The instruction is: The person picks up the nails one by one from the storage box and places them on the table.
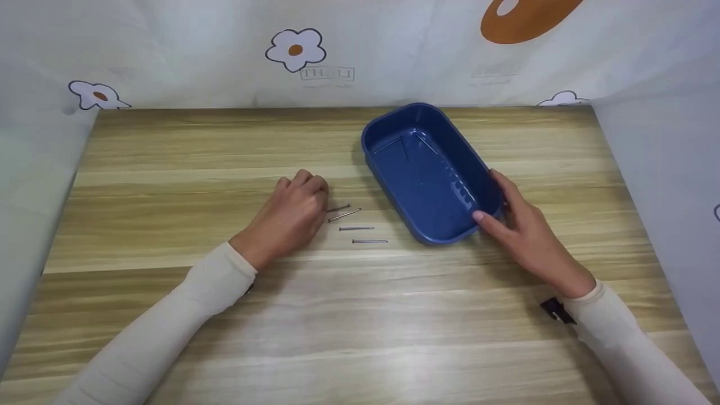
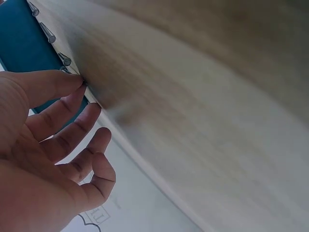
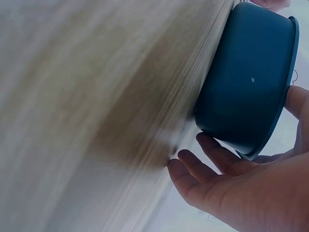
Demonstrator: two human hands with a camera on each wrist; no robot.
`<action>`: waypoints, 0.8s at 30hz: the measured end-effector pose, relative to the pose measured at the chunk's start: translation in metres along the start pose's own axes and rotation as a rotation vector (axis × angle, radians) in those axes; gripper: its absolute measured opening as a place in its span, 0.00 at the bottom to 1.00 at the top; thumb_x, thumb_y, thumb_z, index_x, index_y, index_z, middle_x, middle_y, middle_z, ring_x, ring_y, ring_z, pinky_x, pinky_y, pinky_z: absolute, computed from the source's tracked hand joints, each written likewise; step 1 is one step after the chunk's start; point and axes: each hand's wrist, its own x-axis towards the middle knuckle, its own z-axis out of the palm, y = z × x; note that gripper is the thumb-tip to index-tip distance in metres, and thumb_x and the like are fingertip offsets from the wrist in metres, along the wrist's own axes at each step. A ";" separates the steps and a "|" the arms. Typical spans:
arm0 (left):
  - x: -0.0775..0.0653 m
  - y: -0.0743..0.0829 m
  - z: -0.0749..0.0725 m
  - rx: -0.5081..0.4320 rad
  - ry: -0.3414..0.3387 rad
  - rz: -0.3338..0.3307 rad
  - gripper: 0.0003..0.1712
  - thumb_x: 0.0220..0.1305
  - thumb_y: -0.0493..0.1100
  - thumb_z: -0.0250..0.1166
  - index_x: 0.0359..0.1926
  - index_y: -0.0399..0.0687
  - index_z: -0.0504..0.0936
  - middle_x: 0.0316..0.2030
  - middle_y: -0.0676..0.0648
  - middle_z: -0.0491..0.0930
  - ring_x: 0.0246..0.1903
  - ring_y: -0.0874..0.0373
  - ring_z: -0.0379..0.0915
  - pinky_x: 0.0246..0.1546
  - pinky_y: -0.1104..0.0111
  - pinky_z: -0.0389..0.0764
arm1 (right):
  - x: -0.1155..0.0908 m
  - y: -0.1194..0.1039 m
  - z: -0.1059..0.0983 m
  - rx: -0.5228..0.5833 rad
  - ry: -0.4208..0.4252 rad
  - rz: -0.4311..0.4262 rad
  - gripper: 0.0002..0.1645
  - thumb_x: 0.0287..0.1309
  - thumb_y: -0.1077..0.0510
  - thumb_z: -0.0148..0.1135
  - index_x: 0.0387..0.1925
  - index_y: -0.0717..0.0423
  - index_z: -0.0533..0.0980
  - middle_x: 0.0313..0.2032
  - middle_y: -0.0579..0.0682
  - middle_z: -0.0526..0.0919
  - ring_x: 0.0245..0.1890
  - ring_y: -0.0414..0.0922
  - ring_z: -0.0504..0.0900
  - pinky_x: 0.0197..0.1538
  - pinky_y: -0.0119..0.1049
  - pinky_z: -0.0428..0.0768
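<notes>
Gleaming, these slim nails (image 1: 356, 228) by the blue tub (image 1: 422, 188), knuckles-up left grip (image 1: 292, 214) pinching one, right grip (image 1: 531, 239) clasping tub!

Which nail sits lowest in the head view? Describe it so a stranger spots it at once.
On the table, find the blue tub. Just left of its near end, in the head view, lie several nails. Take the bottom nail: its tip reaches farther right than its neighbours'.
</notes>
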 end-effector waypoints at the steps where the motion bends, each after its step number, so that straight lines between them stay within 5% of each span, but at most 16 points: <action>1: 0.000 0.000 0.000 -0.001 0.000 -0.001 0.06 0.71 0.30 0.67 0.38 0.32 0.90 0.50 0.38 0.87 0.49 0.40 0.77 0.39 0.49 0.77 | 0.000 0.000 0.000 0.002 0.000 -0.001 0.50 0.79 0.46 0.66 0.90 0.47 0.51 0.83 0.64 0.62 0.81 0.61 0.65 0.79 0.60 0.64; 16: -0.001 0.002 -0.001 0.059 0.004 0.000 0.07 0.70 0.32 0.69 0.43 0.32 0.90 0.49 0.38 0.86 0.48 0.39 0.78 0.37 0.50 0.76 | 0.000 -0.002 0.000 -0.014 0.006 -0.011 0.49 0.79 0.47 0.66 0.89 0.49 0.52 0.83 0.62 0.63 0.80 0.60 0.66 0.78 0.62 0.65; 24: 0.003 0.006 -0.007 -0.027 -0.005 -0.053 0.04 0.70 0.33 0.70 0.38 0.37 0.90 0.50 0.40 0.86 0.51 0.40 0.77 0.39 0.49 0.77 | 0.000 -0.001 0.000 -0.017 0.001 -0.011 0.50 0.79 0.46 0.66 0.89 0.49 0.52 0.84 0.62 0.61 0.81 0.60 0.64 0.79 0.62 0.64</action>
